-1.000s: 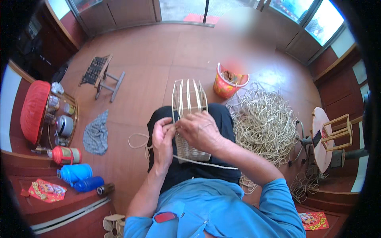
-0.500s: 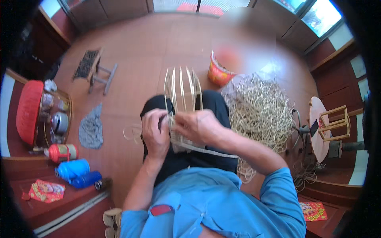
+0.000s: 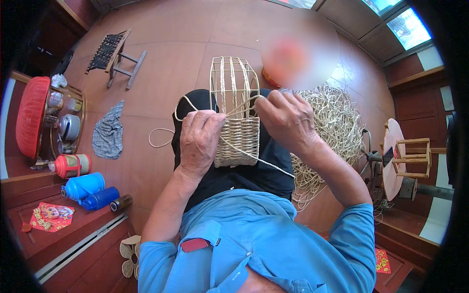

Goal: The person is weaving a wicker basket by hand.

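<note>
A half-woven straw basket (image 3: 238, 144) rests on my lap, its lower part covered in tight cord weave. Above the weave, its bare wire frame (image 3: 213, 80) with pale twisted cord uprights stands uncovered. My left hand (image 3: 198, 139) is closed on the basket's left edge at the top of the weave, fingers bent. Just right of the frame, my right hand (image 3: 287, 117) pinches a strand of straw cord (image 3: 243, 104) that runs across the frame toward my left hand. A loose cord end (image 3: 273, 167) slants over the basket's front to the lower right.
A big heap of straw cord (image 3: 332, 129) lies on the floor to the right, near a partly blurred red bucket (image 3: 271, 80). Left are a stool (image 3: 108, 53), a grey cloth (image 3: 108, 132) and several flasks (image 3: 84, 184). A round board (image 3: 394, 146) stands far right.
My right hand has moved right, away from the basket, drawing the cord out. The basket has tipped so its woven side shows. My left hand sits slightly farther right and higher.
</note>
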Motion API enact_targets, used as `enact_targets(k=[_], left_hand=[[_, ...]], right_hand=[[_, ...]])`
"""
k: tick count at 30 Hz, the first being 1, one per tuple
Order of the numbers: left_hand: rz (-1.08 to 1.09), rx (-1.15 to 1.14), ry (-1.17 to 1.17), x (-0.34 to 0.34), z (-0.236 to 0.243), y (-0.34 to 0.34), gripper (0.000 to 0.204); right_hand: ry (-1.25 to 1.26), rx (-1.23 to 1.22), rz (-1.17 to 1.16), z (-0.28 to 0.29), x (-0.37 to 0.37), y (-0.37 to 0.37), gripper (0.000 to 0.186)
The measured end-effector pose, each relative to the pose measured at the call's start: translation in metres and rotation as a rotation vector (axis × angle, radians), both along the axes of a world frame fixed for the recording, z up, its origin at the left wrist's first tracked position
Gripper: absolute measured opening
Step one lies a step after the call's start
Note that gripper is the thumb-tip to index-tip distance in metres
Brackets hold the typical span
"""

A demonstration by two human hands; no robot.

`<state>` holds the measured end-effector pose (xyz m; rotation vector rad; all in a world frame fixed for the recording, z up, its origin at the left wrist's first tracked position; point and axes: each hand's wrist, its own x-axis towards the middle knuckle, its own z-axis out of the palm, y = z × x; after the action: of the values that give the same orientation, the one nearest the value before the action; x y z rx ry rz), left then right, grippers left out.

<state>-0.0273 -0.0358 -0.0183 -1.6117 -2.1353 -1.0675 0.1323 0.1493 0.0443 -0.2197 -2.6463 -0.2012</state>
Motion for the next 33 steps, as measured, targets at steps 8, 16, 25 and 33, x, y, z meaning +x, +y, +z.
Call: enact_targets(k=[8,16,25,33], left_hand=[[-0.033,0.021,-0.034,0.001,0.002,0.003,0.018],[0.012,0.024,-0.107,-0.002,0.003,0.019,0.007],[0.062,-0.041,-0.039,0.005,0.003,0.027,0.007],[-0.018,-0.175,-0.086,0.003,0.014,0.018,0.01]], right_hand=[[0.247,-0.024,-0.143,0.012,-0.008,0.035,0.011],[0.519,-1.334,-0.024,0.039,-0.015,0.046,0.036],[0.117,-0.875,-0.042,-0.011,-0.013,-0.021,0.066],[-0.086,-0.857,-0.041,-0.033,-0.043,-0.029,0.083]])
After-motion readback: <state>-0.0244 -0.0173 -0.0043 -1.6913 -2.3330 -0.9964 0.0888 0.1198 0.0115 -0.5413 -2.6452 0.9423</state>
